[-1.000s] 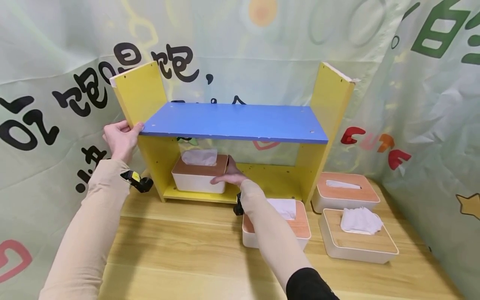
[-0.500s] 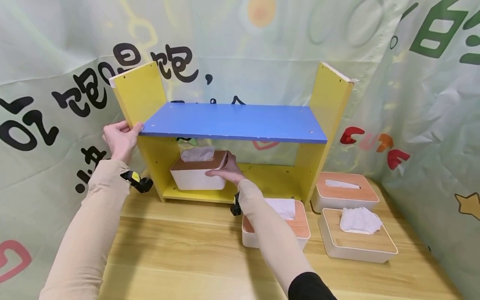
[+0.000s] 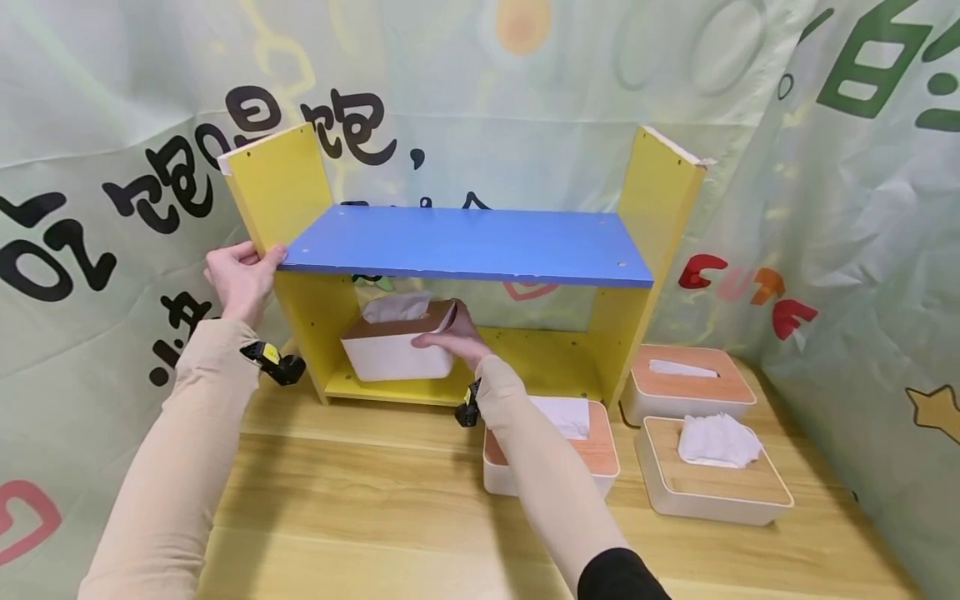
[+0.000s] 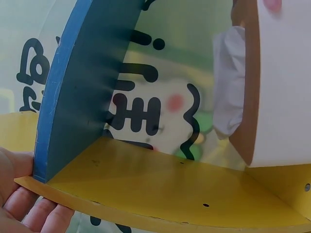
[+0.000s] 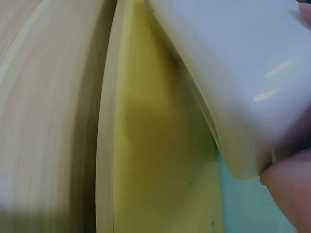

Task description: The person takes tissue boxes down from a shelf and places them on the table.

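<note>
A white tissue box (image 3: 397, 354) with a brown wood lid and a tissue poking out stands in the lower left of the yellow-and-blue shelf unit (image 3: 465, 242). My right hand (image 3: 455, 335) grips its right end, thumb on the front and fingers behind. That end sits higher than the left one, and in the right wrist view a gap shows between the box's underside (image 5: 214, 116) and the yellow bottom board (image 5: 155, 145). With my left hand (image 3: 243, 279) I pinch the front edge of the unit's left side panel, by the blue board; in the left wrist view the fingers (image 4: 36, 208) wrap it.
Below my right forearm, a tissue box (image 3: 600, 442) with a reddish wood lid stands on the wooden table (image 3: 337, 517). Two more tissue boxes, one behind (image 3: 693, 387) and one in front (image 3: 720, 492), stand right of the unit. A printed cloth (image 3: 525, 150) hangs behind.
My right hand has raised the tissue box slightly off the bottom board, its right end higher, and shifted it a little left. My left hand keeps its hold on the side panel.
</note>
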{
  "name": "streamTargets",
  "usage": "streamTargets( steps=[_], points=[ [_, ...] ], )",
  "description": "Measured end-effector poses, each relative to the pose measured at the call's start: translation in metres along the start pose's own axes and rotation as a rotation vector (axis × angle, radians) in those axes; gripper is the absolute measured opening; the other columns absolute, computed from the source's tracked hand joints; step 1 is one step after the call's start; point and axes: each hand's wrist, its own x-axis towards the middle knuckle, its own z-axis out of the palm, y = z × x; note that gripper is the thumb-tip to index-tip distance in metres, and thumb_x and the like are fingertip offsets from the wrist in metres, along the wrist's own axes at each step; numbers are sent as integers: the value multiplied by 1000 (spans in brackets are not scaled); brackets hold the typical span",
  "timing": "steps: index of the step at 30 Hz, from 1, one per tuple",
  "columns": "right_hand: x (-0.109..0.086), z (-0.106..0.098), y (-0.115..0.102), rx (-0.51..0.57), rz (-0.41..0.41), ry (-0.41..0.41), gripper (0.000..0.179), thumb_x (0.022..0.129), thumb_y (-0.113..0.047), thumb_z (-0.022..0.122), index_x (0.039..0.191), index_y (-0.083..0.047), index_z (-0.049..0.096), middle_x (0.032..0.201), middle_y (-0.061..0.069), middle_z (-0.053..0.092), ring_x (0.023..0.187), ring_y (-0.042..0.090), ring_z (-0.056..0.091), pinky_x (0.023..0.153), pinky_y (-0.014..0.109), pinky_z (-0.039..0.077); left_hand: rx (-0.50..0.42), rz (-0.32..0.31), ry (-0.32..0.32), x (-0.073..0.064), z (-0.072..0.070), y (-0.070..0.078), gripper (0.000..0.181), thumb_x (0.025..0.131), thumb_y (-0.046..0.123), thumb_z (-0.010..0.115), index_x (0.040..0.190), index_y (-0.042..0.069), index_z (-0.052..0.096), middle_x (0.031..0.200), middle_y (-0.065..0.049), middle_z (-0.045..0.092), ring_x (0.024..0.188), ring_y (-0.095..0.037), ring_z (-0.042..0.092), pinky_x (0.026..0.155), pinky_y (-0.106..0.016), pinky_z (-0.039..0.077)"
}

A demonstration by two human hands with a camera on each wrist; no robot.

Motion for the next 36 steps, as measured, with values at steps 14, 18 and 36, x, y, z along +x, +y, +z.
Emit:
streamTargets(
  steps=[14,18,36],
  points=[
    [-6,-1,-6,50,-24,37,120,72,-15,87,162,-9,9,163,16,27,143,34,39,119,47,39,-56,-1,-11,-2,3,0,49,89,24,75,133,5,64,50,37,47,150,-1,17,106,-18,43],
    [-8,-3,-8,62,-29,44,119,71,-15,87,162,-8,10,159,17,32,138,35,45,115,47,43,-63,-5,-6,-1,2,0,49,89,25,76,133,6,64,55,36,53,150,0,18,105,-18,45],
    [-16,-6,-16,126,-87,62,112,73,-11,85,161,-12,16,156,17,38,135,33,49,112,44,46,-46,12,-7,-1,1,1,49,89,25,76,133,5,64,60,36,59,151,-7,19,118,-20,27]
  ],
)
